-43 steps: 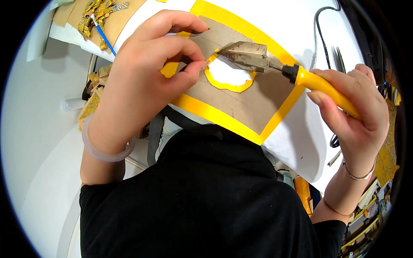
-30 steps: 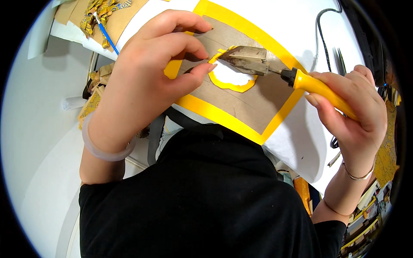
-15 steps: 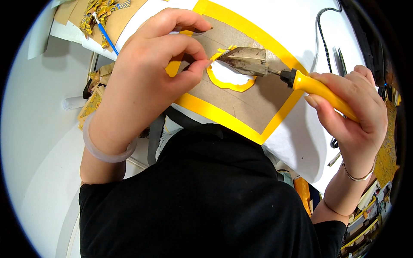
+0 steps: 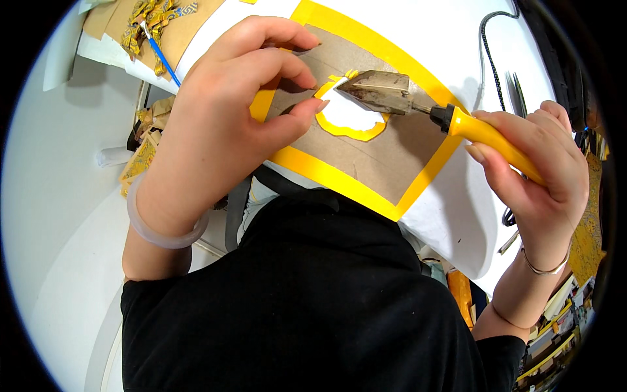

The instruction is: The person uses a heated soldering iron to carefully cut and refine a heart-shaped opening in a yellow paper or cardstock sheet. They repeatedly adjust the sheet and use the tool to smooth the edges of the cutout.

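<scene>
A grey-brown board (image 4: 366, 163) with yellow fabric borders lies on the white table. Its round opening has a ragged yellow fabric rim (image 4: 353, 134), and white shows through it. My right hand (image 4: 539, 150) is wrapped round the yellow handle of a small craft iron (image 4: 379, 91). The iron's pointed metal head reaches over the opening, its tip close to the upper left of the rim. At the rim's left side hovers my left hand (image 4: 241, 91), thumb and index finger slightly apart, with nothing visible between them.
Patterned fabric strips (image 4: 147, 32) and a blue-handled brush (image 4: 160, 55) lie on brown card at the far left. At the right are a black cord (image 4: 484, 39) and tweezers-like metal prongs (image 4: 517, 95). Several stacked items (image 4: 555, 333) show at lower right.
The iron has shifted slightly to the right. My left thumb and index finger have parted a little at the rim of the opening.
</scene>
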Demonstrator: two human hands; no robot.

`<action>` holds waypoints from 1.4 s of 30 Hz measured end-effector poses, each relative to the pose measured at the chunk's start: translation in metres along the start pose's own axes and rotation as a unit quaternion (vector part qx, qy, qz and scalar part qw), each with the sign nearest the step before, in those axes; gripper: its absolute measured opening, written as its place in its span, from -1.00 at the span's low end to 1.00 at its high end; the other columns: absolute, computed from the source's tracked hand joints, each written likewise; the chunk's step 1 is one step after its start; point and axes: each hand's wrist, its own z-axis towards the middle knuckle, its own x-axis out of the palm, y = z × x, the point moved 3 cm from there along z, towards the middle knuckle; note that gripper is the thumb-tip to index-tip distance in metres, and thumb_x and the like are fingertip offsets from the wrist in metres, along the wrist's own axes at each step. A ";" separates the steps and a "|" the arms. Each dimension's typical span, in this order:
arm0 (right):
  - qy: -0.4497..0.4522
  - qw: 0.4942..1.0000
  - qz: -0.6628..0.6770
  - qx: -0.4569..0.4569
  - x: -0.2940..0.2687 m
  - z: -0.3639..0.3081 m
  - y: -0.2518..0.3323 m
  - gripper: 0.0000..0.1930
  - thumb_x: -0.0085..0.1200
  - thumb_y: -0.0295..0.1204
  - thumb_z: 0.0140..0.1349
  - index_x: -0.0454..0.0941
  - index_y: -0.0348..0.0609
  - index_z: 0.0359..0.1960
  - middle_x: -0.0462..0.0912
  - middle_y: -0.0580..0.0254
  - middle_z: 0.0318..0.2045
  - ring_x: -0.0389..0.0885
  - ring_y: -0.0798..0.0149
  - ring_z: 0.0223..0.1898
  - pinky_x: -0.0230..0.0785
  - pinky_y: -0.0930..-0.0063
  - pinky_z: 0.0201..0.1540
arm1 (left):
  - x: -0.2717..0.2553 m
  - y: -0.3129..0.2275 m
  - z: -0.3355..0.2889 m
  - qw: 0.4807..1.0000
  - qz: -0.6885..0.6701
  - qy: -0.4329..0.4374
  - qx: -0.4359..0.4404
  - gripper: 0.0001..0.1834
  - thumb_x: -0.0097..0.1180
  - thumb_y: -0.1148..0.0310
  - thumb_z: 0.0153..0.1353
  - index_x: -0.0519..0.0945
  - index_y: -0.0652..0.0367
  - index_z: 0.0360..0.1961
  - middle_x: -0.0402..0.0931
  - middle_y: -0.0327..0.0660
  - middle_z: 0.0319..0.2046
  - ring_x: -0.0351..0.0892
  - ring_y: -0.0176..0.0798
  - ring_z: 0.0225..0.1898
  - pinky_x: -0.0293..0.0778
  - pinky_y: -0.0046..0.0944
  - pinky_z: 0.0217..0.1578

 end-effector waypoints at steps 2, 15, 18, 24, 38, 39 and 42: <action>0.002 1.000 -0.003 0.000 -0.001 -0.001 -0.001 -0.70 0.54 -0.41 0.24 0.81 -0.24 -0.04 0.75 0.21 -0.35 0.47 0.34 -0.44 0.26 0.34 -0.15 | 0.000 -0.001 -0.001 1.000 0.010 0.003 -0.008 -0.84 0.43 0.69 0.19 0.68 0.32 -0.26 0.62 -0.15 0.19 0.67 -0.24 0.11 0.67 -0.32 0.03; -0.001 1.000 0.006 -0.006 0.001 0.001 0.003 -0.69 0.56 -0.38 0.24 0.81 -0.22 -0.04 0.74 0.24 -0.37 0.47 0.35 -0.45 0.27 0.34 -0.15 | -0.001 0.000 0.000 0.999 0.040 -0.003 0.023 -0.86 0.40 0.71 0.16 0.68 0.34 -0.31 0.66 -0.10 0.16 0.69 -0.15 0.14 0.64 -0.26 0.11; 0.001 1.000 0.008 -0.009 0.002 0.002 0.004 -0.68 0.56 -0.37 0.24 0.81 -0.23 -0.04 0.73 0.25 -0.38 0.47 0.35 -0.45 0.28 0.34 -0.15 | -0.001 0.001 0.000 0.999 0.034 -0.001 0.025 -0.86 0.39 0.71 0.17 0.68 0.34 -0.29 0.65 -0.10 0.17 0.68 -0.16 0.15 0.64 -0.27 0.11; -0.005 1.000 0.022 -0.013 0.007 0.005 0.004 -0.67 0.57 -0.36 0.22 0.81 -0.24 -0.04 0.72 0.26 -0.39 0.48 0.34 -0.45 0.29 0.35 -0.17 | -0.001 0.003 -0.001 0.999 0.026 -0.001 0.023 -0.87 0.38 0.71 0.19 0.67 0.34 -0.28 0.64 -0.12 0.18 0.68 -0.22 0.11 0.64 -0.32 0.06; -0.001 1.000 0.016 -0.017 0.010 0.012 0.004 -0.68 0.57 -0.32 0.23 0.82 -0.22 -0.06 0.74 0.25 -0.39 0.50 0.34 -0.46 0.32 0.39 -0.19 | -0.004 0.006 -0.001 1.000 0.015 0.009 0.016 -0.87 0.27 0.71 0.31 0.66 0.31 -0.16 0.63 -0.13 0.22 0.66 -0.30 0.07 0.63 -0.38 -0.02; 0.000 1.000 0.014 -0.017 0.011 0.013 0.004 -0.69 0.57 -0.32 0.24 0.82 -0.21 -0.07 0.74 0.25 -0.39 0.50 0.34 -0.46 0.32 0.39 -0.19 | -0.005 0.009 -0.001 1.000 0.003 0.006 0.023 -0.86 0.25 0.71 0.34 0.66 0.32 -0.12 0.63 -0.12 0.23 0.66 -0.29 0.09 0.63 -0.38 0.01; 0.003 1.000 0.014 -0.013 0.013 0.017 0.002 -0.71 0.55 -0.32 0.25 0.83 -0.20 -0.09 0.76 0.24 -0.38 0.52 0.33 -0.45 0.32 0.39 -0.20 | -0.005 0.007 0.000 1.000 -0.020 -0.001 0.014 -0.80 0.14 0.71 0.42 0.64 0.33 0.01 0.62 -0.06 0.24 0.65 -0.21 0.21 0.60 -0.31 0.19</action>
